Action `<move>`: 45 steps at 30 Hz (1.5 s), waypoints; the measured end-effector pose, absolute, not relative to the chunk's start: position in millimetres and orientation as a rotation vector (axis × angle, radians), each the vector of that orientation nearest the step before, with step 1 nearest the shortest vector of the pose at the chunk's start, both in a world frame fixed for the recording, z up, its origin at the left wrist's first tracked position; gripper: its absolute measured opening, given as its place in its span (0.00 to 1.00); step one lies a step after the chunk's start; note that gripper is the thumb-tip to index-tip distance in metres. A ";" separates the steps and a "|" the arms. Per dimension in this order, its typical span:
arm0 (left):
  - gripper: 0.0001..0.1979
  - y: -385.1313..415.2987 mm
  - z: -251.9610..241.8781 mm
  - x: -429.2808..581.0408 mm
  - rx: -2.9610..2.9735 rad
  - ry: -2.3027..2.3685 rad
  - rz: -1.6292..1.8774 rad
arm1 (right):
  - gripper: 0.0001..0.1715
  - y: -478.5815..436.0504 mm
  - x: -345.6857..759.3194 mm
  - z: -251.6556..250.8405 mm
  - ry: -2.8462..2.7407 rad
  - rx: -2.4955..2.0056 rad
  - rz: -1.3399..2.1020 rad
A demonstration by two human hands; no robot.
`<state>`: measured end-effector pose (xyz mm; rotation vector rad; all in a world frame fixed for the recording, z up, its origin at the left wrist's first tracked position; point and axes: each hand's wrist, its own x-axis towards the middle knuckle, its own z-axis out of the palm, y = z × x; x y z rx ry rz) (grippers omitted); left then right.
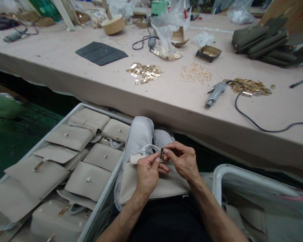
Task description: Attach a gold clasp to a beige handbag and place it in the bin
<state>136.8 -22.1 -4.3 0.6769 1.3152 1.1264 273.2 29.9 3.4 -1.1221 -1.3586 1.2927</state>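
A beige handbag [131, 181] lies across my lap, its pale handle loop [151, 146] curving up behind my fingers. Above it, a small gold-coloured metal clasp plate [162, 153] with a slot is pinched between my two hands. My left hand [146, 173] is closed at the plate's left edge, thumb and fingertips against it. From the right, my right hand [183, 160] grips the same plate between thumb and forefinger. Whether the plate is fixed to the bag's flap cannot be made out, since my fingers cover that part.
At my left stands a white-rimmed bin [104, 201] full of beige bags [89, 179]; another bin [218, 171] is at my right. The table holds an electric screwdriver [215, 94], metal plate pieces [145, 72], small screws [195, 73], gold fittings [252, 86] and dark bags [262, 42].
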 end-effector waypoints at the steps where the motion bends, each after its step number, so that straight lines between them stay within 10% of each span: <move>1: 0.24 -22.7 -4.8 136.5 0.673 1.312 1.126 | 0.05 29.9 273.5 2.5 -1.362 -1.125 1.295; 45: 0.23 -23.9 1.3 137.7 0.770 1.357 1.143 | 0.08 36.2 285.0 -9.9 -1.500 -0.963 1.316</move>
